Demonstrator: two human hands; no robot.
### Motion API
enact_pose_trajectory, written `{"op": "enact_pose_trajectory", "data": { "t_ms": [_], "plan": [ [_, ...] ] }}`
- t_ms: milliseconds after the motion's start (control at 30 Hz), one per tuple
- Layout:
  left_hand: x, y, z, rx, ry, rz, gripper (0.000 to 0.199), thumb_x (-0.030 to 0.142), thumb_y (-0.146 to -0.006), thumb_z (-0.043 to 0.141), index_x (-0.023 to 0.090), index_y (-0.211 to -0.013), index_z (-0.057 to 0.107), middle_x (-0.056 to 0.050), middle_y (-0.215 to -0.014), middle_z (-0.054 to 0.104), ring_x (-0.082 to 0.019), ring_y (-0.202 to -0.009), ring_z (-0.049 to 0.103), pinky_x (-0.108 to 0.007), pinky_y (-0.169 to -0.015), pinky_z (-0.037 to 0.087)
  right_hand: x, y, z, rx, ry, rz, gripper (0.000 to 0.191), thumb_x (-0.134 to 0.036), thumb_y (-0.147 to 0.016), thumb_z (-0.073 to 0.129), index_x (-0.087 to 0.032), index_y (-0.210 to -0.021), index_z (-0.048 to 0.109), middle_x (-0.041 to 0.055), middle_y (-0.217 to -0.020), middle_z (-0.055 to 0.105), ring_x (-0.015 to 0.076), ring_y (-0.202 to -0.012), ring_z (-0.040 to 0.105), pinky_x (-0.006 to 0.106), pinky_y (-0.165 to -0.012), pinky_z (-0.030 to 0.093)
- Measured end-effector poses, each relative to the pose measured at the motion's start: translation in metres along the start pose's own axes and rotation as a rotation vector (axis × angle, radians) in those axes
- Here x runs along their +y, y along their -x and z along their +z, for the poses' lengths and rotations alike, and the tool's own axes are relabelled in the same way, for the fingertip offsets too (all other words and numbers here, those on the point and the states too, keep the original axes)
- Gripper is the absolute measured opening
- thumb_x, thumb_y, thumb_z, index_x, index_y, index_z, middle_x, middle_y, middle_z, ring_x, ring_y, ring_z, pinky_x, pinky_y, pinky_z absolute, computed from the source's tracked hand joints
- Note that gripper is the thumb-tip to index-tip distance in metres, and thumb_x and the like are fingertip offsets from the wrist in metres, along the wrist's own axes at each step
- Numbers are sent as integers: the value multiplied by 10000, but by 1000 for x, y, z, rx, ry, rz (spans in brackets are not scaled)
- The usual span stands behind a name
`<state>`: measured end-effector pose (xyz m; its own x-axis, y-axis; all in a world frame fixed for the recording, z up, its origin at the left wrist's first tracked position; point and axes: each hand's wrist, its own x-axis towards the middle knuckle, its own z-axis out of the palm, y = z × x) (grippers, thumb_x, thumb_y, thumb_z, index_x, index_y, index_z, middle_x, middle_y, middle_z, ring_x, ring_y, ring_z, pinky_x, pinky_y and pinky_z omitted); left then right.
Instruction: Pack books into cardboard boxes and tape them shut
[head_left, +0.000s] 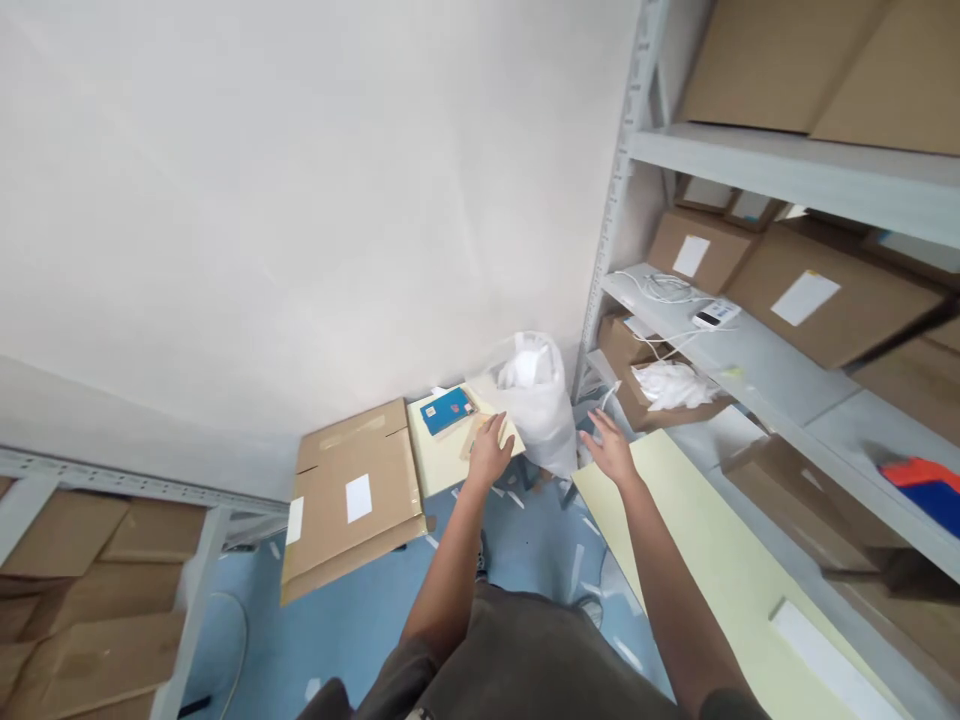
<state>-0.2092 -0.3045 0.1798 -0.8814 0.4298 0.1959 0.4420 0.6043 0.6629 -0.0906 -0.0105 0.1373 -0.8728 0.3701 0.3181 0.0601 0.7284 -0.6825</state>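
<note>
My left hand reaches over the right end of a pale yellow tabletop, fingers apart. Under or beside its fingers lies a small tan piece, partly covered by the hand; whether they touch I cannot tell. Left of it on the same top is a flat blue item with small stickers. My right hand is held with fingers spread near the far end of another pale yellow board, and nothing shows in it. Between and beyond both hands stands a white sack with white material inside.
A flattened cardboard box lies left of the tabletop. Metal shelving with cartons, cables and a small white device rises on the right. More cartons sit on a left rack. Paper scraps litter the blue floor.
</note>
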Motion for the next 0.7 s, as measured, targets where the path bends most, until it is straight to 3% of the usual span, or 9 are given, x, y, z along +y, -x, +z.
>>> {"op": "enact_pose_trajectory", "data": {
  "t_ms": [333,467,600,700],
  "plan": [
    [-178,-62,-91,66,164,-61,528,279,-967,625,177,-1484,601,-170,-1519,622,-323,-1452,545,-521,-1241,417,-108,-69,162,-43,26,71,652,-534,-1001,532,-151,-1526,598,184,-1601,552,320,-1507,496,534,-1272,386],
    [-245,-82,-123,70,189,-104,518,300,-970,626,173,-1472,610,-171,-1503,636,-330,-1427,566,-533,-1234,422,-143,-89,216,-95,32,114,663,-529,-1009,541,-179,-1572,551,159,-1651,498,298,-1551,442,512,-1298,348],
    [-295,-93,-137,76,214,-149,519,318,-978,619,188,-1480,602,-161,-1506,637,-323,-1418,572,-529,-1207,456,-166,-101,251,-167,38,139,664,-508,-1005,574,-190,-1587,538,149,-1676,464,304,-1566,415,505,-1317,314],
    [-316,-97,-132,46,240,-176,532,327,-984,611,198,-1499,586,-158,-1517,627,-323,-1429,563,-523,-1181,483,-173,-104,267,-203,53,164,657,-480,-1005,578,-197,-1596,529,139,-1680,459,305,-1574,399,507,-1323,302]
  ]
}}
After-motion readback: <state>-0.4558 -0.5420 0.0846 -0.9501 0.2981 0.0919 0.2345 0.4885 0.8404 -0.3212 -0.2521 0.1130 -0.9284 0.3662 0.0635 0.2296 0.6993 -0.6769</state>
